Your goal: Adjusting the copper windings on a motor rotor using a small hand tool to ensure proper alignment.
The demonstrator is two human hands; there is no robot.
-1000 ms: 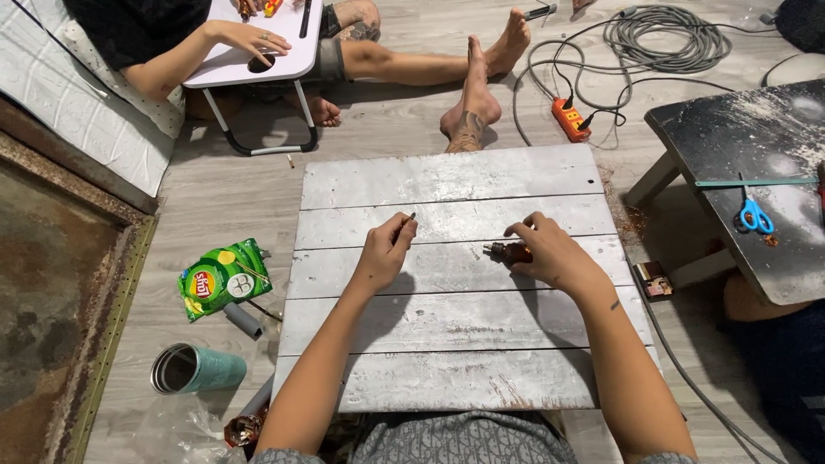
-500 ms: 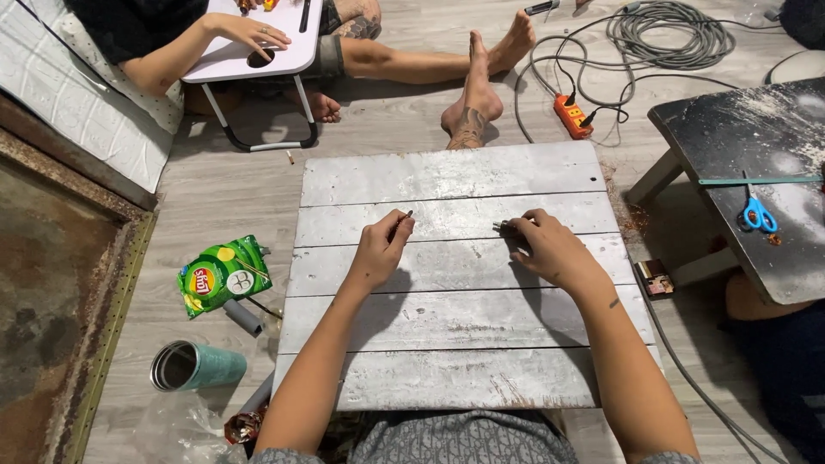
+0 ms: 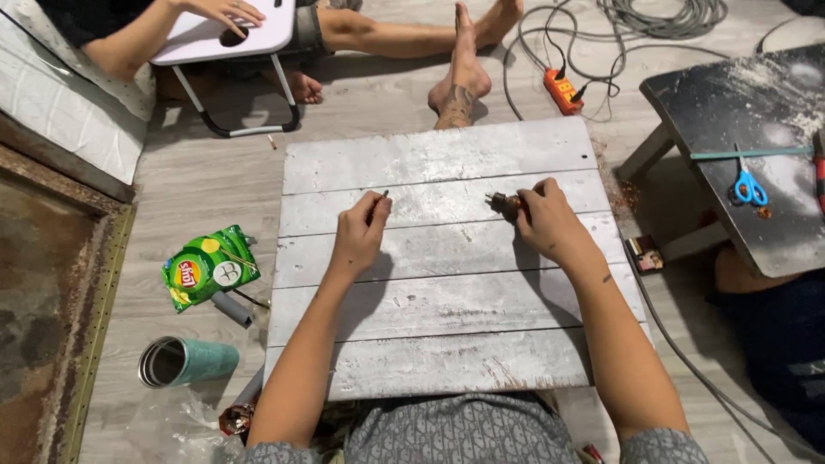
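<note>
Firstly, one low table of five grey, weathered wooden planks carries both hands, its paint worn and scratched. One dark, dusty side table stands beyond its right edge, with one pair of blue-handled scissors on it. Beside the left edge, on the floor, lie one teal metal cup on its side and one green crinkled snack bag. One orange power strip lies past the far right corner. The right hand, fingers curled together, grips one small dark, rusty metal part on the second plank from the far edge. The left hand pinches one thin dark pin between fingertips, near the middle of the same plank.
</note>
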